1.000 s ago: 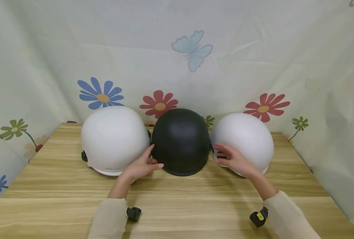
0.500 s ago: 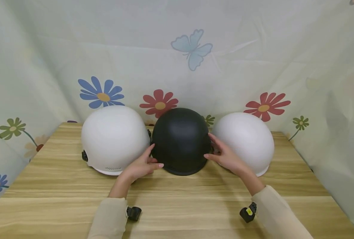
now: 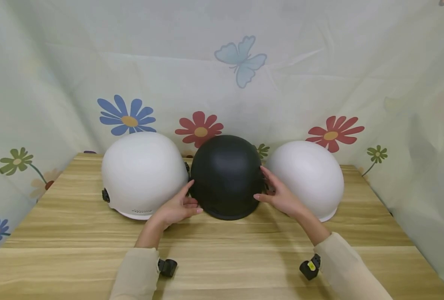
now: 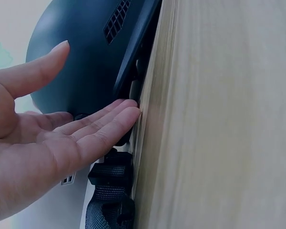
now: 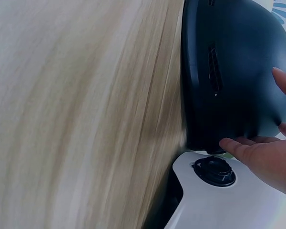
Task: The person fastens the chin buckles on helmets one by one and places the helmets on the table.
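Note:
A black helmet (image 3: 227, 179) sits dome up between two white helmets on the table. My left hand (image 3: 173, 209) is at its left side, fingers extended into the gap beside the left white helmet (image 3: 143, 173). In the left wrist view those fingers (image 4: 105, 131) lie straight along the black helmet's lower edge, with the thumb raised apart. My right hand (image 3: 282, 198) has its fingertips at the black helmet's right side, in front of the right white helmet (image 3: 310, 175). In the right wrist view its fingers (image 5: 248, 151) reach the black shell, thumb spread away.
The wood-grain table (image 3: 222, 258) spreads in front of the helmets. Behind and at both sides hangs a pale curtain (image 3: 162, 75) with printed flowers. A black strap with a buckle (image 4: 112, 174) hangs by the left white helmet. A round black knob (image 5: 214, 171) is on the right one.
My right hand has moved left from the front of the right white helmet to the black helmet's right side. The left hand has barely moved, its thumb slightly lower. The helmets stay put.

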`<action>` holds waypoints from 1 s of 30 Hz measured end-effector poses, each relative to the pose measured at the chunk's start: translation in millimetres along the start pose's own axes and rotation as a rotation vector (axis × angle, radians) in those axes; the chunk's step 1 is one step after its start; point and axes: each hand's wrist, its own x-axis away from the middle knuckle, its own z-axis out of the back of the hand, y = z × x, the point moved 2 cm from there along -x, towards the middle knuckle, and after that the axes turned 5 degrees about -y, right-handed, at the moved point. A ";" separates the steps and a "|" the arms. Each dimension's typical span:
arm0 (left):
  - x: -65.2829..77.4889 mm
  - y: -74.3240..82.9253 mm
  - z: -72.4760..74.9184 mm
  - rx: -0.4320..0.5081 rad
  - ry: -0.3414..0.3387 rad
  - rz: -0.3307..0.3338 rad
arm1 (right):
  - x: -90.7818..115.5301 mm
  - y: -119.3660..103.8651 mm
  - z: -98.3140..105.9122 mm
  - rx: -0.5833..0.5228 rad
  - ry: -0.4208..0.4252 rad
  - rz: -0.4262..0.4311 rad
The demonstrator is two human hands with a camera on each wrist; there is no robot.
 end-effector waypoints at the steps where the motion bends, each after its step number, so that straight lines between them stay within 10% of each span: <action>1: 0.1 -0.1 0.3 0.004 0.001 -0.002 | -0.2 -0.2 -0.1 0.000 -0.001 0.003; 30: 9.8 42.8 -13.9 -0.026 0.299 -0.273 | 6.2 -6.1 1.8 -0.280 0.138 -0.078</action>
